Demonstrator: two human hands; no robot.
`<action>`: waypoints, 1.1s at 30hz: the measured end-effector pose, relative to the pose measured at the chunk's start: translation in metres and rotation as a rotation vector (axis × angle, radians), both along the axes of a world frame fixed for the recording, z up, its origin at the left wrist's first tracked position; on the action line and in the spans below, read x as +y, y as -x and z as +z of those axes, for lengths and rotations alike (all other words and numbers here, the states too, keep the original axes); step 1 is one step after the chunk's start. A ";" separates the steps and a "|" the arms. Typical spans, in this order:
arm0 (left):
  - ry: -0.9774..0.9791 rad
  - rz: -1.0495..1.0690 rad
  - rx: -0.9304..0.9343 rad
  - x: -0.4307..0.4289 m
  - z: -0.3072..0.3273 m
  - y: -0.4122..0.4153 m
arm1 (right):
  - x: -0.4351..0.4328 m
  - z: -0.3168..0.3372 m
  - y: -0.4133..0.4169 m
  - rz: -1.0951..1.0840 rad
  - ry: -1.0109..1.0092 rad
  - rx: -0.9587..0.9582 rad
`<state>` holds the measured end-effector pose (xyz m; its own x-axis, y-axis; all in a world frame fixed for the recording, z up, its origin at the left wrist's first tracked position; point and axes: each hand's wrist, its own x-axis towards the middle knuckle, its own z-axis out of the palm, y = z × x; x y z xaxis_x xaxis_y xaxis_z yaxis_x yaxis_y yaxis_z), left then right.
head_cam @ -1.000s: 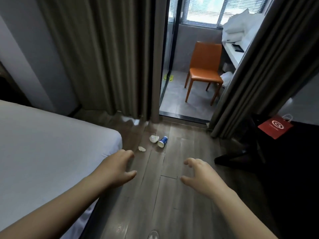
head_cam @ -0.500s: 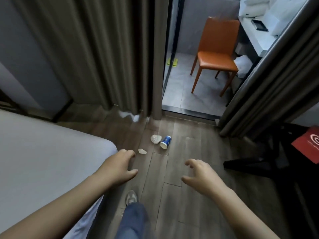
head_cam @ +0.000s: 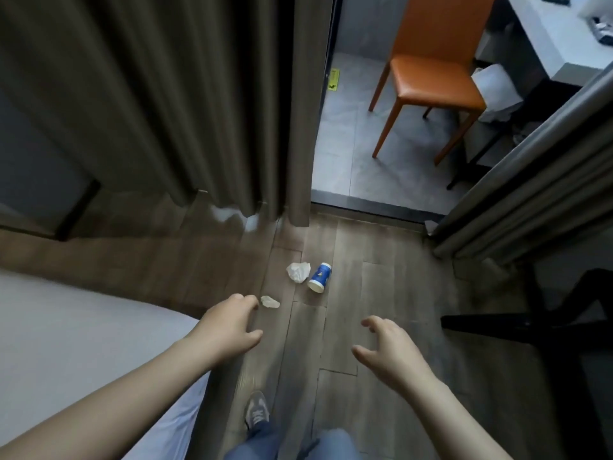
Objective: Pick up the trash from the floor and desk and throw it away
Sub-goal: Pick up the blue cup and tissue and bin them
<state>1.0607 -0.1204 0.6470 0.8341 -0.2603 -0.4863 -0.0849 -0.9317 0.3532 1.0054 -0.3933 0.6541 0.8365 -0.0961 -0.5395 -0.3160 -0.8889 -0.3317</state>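
Three bits of trash lie on the wooden floor ahead of me. A blue and white paper cup [head_cam: 319, 277] lies on its side. Just left of it sits a crumpled white tissue [head_cam: 298, 271], and a smaller scrap of paper [head_cam: 270, 302] lies nearer to me. My left hand [head_cam: 229, 328] hovers with loosely curled fingers, its fingertips just left of the small scrap, holding nothing. My right hand [head_cam: 388, 348] is held out over the floor to the right, fingers loosely curled and empty.
A white bed [head_cam: 76, 346] fills the lower left. Grey curtains [head_cam: 185, 101] hang at the back, with an open doorway to a tiled area holding an orange chair [head_cam: 434, 71] and a desk [head_cam: 557, 38]. A black chair base [head_cam: 517, 323] stands at right.
I have stepped forward and tilted my view down, so the trash is closer. My foot and legs have come into view. Both hands stay empty and keep their pose.
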 end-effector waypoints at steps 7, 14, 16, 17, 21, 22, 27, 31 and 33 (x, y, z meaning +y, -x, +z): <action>-0.066 0.037 0.078 -0.023 -0.049 -0.073 | -0.026 -0.045 -0.091 -0.006 -0.019 0.056; -0.118 0.185 0.189 -0.067 -0.106 -0.124 | -0.070 -0.106 -0.180 0.054 -0.086 0.133; -0.119 0.243 0.204 -0.075 -0.129 -0.140 | -0.081 -0.130 -0.205 0.081 -0.080 0.147; -0.113 0.275 0.214 -0.077 -0.142 -0.147 | -0.085 -0.143 -0.217 0.089 -0.075 0.157; -0.114 0.363 0.244 -0.081 -0.205 -0.174 | -0.096 -0.205 -0.258 0.138 -0.012 0.182; -0.118 0.380 0.248 -0.081 -0.224 -0.181 | -0.096 -0.224 -0.267 0.158 0.006 0.189; -0.099 0.497 0.287 -0.082 -0.353 -0.212 | -0.085 -0.346 -0.296 0.196 0.042 0.238; -0.078 0.581 0.308 -0.082 -0.469 -0.222 | -0.074 -0.452 -0.315 0.138 0.063 0.248; -0.065 0.601 0.295 -0.080 -0.520 -0.224 | -0.068 -0.500 -0.320 0.098 0.051 0.252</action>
<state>1.2845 -0.1999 0.1266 0.6543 0.2452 -0.7153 0.5471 -0.8066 0.2239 1.3257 -0.4615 0.1545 0.6834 -0.0541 -0.7281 -0.2946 -0.9329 -0.2073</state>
